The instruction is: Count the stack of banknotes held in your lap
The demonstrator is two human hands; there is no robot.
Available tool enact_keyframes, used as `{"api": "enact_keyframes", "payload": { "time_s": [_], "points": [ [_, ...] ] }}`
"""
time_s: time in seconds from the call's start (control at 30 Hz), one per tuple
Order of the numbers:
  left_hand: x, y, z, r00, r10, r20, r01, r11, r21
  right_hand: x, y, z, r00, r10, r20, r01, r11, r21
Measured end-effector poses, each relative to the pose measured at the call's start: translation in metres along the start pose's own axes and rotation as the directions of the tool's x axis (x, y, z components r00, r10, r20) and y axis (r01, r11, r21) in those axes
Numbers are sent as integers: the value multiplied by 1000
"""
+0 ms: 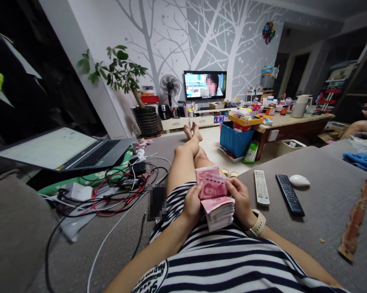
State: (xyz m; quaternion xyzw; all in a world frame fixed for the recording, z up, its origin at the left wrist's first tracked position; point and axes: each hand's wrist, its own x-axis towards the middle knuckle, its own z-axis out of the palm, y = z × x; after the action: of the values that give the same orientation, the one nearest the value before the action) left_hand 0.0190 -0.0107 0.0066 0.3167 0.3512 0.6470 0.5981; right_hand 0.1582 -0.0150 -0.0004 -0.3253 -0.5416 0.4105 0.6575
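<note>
A thick stack of pink banknotes (216, 194) rests on my lap, folded over at the middle. My left hand (192, 203) grips the stack's left side, fingers curled around it. My right hand (239, 197), with a pale watch on its wrist, holds the right side and pinches the top note, which stands lifted. I sit on a grey sofa (317, 195) in a striped shirt, legs stretched out ahead.
A white remote (261, 187), a black remote (289, 193) and a white mouse (299, 180) lie on the sofa to my right. To my left sit an open laptop (67, 149) and tangled cables (110, 191). Another person's leg (358, 128) shows far right. A television (205, 85) plays ahead.
</note>
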Motion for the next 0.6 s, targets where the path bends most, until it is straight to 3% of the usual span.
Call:
{"api": "enact_keyframes", "payload": {
  "time_s": [0.2,0.6],
  "points": [
    [-1,2,1,999,-9,45,8,1000,23,0,0,0,1000,-10,6,10,1000,-14],
    [2,-1,-3,999,-17,30,15,999,37,0,2,-1,1000,-9,17,9,1000,-9]
  ]
}}
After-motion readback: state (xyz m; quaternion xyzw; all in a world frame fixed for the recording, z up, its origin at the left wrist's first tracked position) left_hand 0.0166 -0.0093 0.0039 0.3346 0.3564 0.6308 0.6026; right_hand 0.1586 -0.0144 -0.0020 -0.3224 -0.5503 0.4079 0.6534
